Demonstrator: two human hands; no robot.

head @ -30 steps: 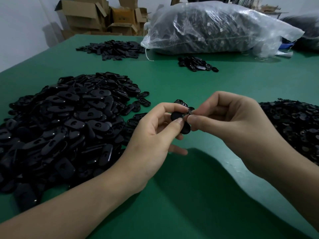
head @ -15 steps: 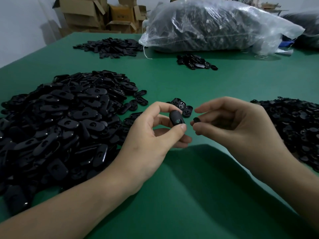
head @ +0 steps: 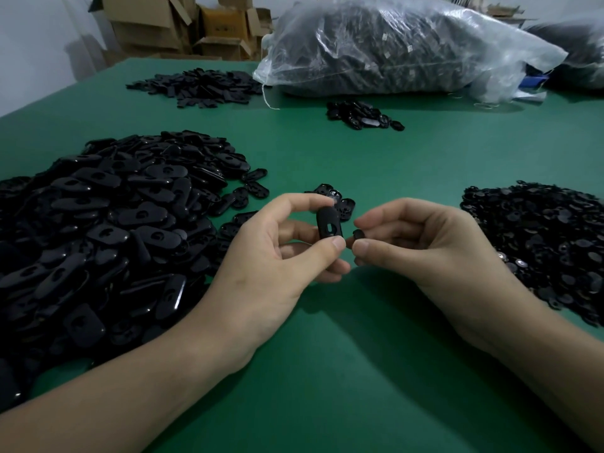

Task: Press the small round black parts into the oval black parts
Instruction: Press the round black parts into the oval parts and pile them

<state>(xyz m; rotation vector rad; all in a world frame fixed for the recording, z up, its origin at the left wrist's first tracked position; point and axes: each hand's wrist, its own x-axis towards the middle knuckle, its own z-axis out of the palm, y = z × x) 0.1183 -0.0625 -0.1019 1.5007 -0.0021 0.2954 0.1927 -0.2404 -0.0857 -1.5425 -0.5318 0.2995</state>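
My left hand [head: 274, 256] pinches one oval black part [head: 328, 223] upright between thumb and forefinger, its keyhole opening facing me. My right hand [head: 425, 243] pinches a small round black part [head: 358, 234] between thumb and forefinger, a short gap to the right of the oval part. Both hands hover above the green table [head: 327, 371]. A big heap of oval black parts [head: 108, 230] lies at the left. A heap of small round black parts [head: 542, 237] lies at the right.
A few oval parts [head: 333, 196] lie just behind my hands. Farther back are a small pile of parts [head: 359, 114], a flat dark pile [head: 199, 86] and a large clear plastic bag of parts [head: 398, 47]. Cardboard boxes [head: 170, 24] stand beyond the table.
A second ago both hands were pressed together on the oval part. They have since drawn apart, the oval part turned upright in my left hand and the small round part sits at my right fingertips.
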